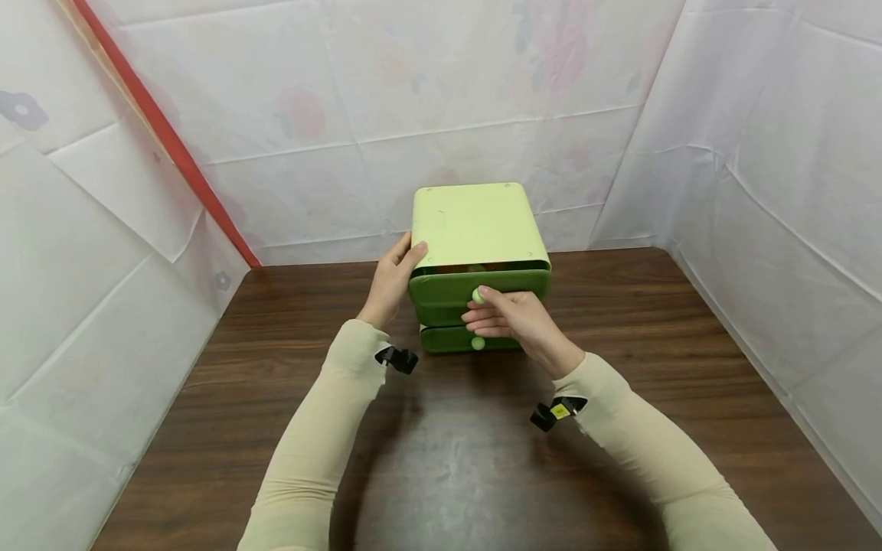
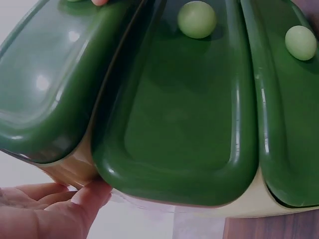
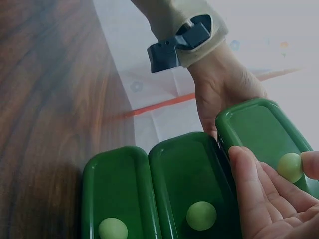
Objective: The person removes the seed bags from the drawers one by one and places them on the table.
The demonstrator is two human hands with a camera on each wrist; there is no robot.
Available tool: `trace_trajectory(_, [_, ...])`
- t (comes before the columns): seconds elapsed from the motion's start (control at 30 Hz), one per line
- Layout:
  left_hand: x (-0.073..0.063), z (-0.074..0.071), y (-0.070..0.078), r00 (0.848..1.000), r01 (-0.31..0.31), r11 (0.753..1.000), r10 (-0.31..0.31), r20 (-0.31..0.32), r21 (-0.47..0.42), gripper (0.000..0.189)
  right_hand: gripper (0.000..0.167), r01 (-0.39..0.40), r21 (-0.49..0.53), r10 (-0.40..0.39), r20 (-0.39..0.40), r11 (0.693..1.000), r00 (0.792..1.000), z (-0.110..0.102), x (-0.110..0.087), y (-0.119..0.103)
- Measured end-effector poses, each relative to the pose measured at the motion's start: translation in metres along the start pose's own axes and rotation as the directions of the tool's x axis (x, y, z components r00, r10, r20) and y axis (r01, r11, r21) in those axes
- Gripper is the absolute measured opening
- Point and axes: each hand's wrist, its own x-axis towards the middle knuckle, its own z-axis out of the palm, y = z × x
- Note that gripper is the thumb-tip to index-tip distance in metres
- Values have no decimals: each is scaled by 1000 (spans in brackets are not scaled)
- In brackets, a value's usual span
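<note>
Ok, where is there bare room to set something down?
Bare table: from left sleeve to left sheet; from left sleeve to right sleeve, before the drawer unit; from the unit and right sleeve to the right sheet. Crowded: the unit's front, where the right grip pinches the top knob, and its left side, where the left grip rests.

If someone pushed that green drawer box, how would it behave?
The drawer box is probably stiff, showing no sag. Broad and boxy, it might slide before tipping. Its glossy drawer fronts could feel slippery.
</note>
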Motion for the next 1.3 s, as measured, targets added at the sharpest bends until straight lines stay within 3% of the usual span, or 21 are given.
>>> trace_trajectory(0.13, [1, 2, -2, 1000, 6, 1000, -6, -3, 17, 74, 58, -4, 2, 4, 15, 1000, 1000, 0, -10, 3])
trace_trajectory(0.37, [-18, 6, 27, 997, 60, 998, -60, 54, -7, 73, 58, -2, -2, 2, 33, 1000, 999, 5, -26, 9])
trace_trajectory(0.9, [-18, 5, 23, 997, 49, 998, -46, 55, -39, 72, 52, 37, -1, -37, 77, 999, 996, 15, -64, 26])
trace_trajectory(1.3, [-19, 6, 25, 999, 40, 999, -39, 35, -11, 71, 48, 82, -1, -82, 113, 997, 990, 17, -72, 41])
